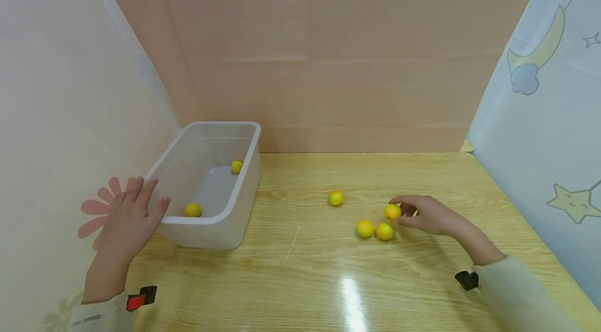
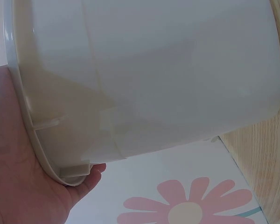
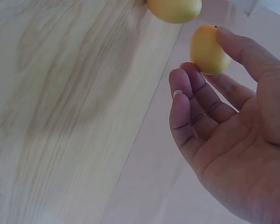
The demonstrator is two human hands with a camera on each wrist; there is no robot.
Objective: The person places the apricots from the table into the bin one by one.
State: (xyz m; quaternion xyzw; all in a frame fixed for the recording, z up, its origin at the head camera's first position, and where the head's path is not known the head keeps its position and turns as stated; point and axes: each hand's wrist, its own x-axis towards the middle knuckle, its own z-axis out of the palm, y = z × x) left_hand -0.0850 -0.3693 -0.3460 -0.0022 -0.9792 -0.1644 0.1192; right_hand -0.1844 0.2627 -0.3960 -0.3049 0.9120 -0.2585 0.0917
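On the right side of the table, my right hand (image 1: 424, 213) pinches a small yellow citrus fruit (image 1: 392, 211) between thumb and fingertips. The right wrist view shows that fruit (image 3: 208, 50) between the thumb and the fingers. Just in front of it sit two like fruits, one on the left (image 1: 364, 228) and one on the right (image 1: 384, 232). Another fruit (image 1: 335, 198) lies farther left. My left hand (image 1: 130, 220) rests on the near left corner of a white plastic bin (image 1: 250, 191), its palm on the rim (image 2: 25, 109) and fingers spread.
Inside the bin lie two fruits, one at the near end (image 1: 193, 210) and one by the right wall (image 1: 237, 166). The wooden table (image 1: 300, 274) meets a pinkish back panel (image 1: 328, 60). Patterned side panels (image 1: 540, 128) stand left and right.
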